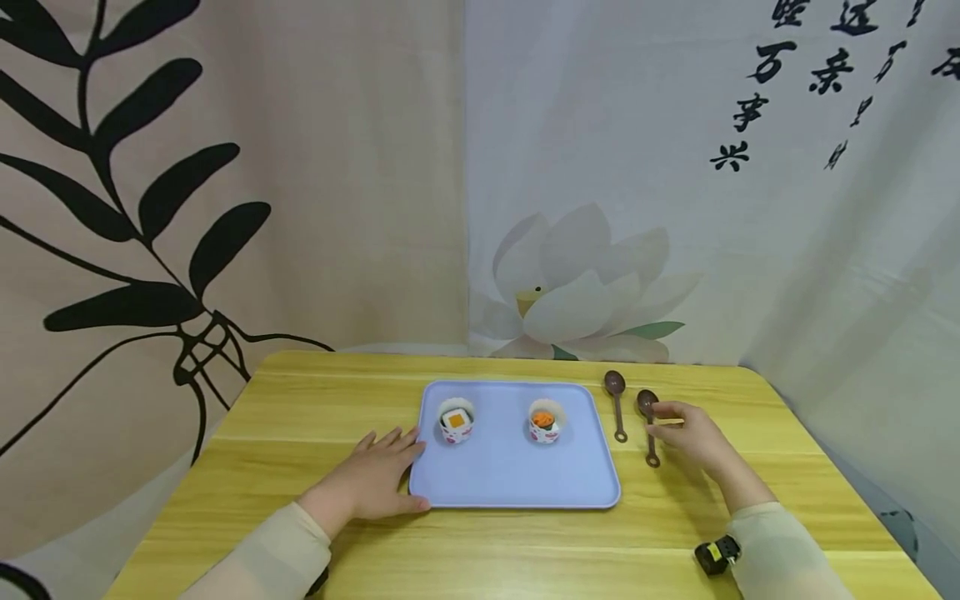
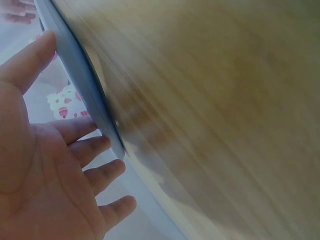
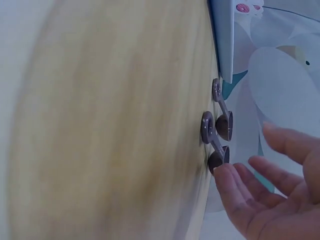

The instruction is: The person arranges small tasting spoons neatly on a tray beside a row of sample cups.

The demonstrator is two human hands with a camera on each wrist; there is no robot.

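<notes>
1. Sleeves (image 1: 262, 554), pale, nearest
2. Table (image 1: 555, 554), wooden
3. Tray (image 1: 517, 483), blue, on table
4. Left hand (image 1: 378, 479), fingers spread, touching tray's left edge
5. Right hand (image 1: 696, 435), fingers and thumb parted at right spoon (image 1: 650, 446); contact cannot be told
6. Left spoon (image 1: 618, 408), between right spoon and tray
7. Cups (image 1: 457, 434), two, filled, on tray

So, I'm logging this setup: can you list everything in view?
Table: 1, yellow wood, under tray
Tray: 1, pale blue, on table
Cups: 2, white with red pattern, on tray
Fillings: 2, both partly orange, in cups
Spoons: 2, brown, right of tray
Backdrop: 1, cream and white, printed, behind table
Curved object: 1, black, bottom left corner
Wrist devices: 2, black, at cuffs, left mostly hidden
Sleeves: 2, cream, on forearms
Left hand: 1, bare, at tray's left edge
Right hand: 1, bare, at right spoon
</notes>
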